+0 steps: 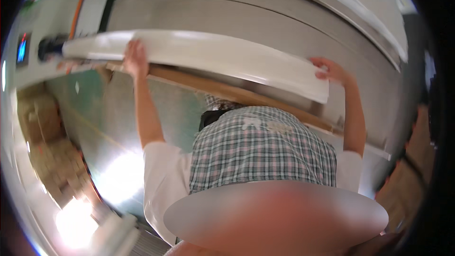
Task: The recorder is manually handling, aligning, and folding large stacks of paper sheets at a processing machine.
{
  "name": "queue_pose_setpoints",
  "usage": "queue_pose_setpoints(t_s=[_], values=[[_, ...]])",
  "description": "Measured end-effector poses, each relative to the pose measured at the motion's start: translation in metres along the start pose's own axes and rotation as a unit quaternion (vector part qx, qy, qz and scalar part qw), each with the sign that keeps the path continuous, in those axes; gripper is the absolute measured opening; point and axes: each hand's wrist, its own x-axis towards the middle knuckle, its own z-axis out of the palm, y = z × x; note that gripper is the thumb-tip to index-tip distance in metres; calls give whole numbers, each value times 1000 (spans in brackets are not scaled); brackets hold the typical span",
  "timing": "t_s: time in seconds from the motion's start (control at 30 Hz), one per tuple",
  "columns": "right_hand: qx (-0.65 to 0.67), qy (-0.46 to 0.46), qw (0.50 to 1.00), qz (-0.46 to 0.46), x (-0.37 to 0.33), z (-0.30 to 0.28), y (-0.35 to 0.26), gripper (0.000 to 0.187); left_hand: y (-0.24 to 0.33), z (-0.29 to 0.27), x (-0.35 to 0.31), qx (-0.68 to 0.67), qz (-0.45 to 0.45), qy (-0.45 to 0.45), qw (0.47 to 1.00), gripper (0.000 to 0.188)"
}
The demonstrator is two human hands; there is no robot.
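A long, glossy white roll (204, 53) lies crosswise before me, tapering toward the left in this wide view. My left hand (136, 59) is closed over the roll's near side, left of its middle, with the fingers slightly blurred. At the right end my right hand (333, 70) grips the edge, fingers curled round it. A dark fitting (50, 49) meets the roll's far left end; how they join is hidden. Beneath the roll runs a brown strip (204, 85), like wood or cardboard, along the machine's near edge.
Grey machine panels (227, 12) rise beyond the roll. A white cover (365, 4) juts out at upper right. A small lit screen (22, 50) is at far left, near an orange line (81, 4). Brown cartons (47, 147) stand on the left, beside the green floor (90, 109).
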Motion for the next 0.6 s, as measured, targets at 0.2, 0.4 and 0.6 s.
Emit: queue_pose_setpoints(t_s=[0.2,0.4,0.6], values=[[3,-74,995,-67,66,56,-63,60,10,17,-9,672,266,-17,691,20],[38,-90,993,-68,107,111,-150,52,32,29,-19,618,289,-36,731,15],[61,-69,991,-93,169,172,-229,42,42,34,-20,562,280,-154,763,22]])
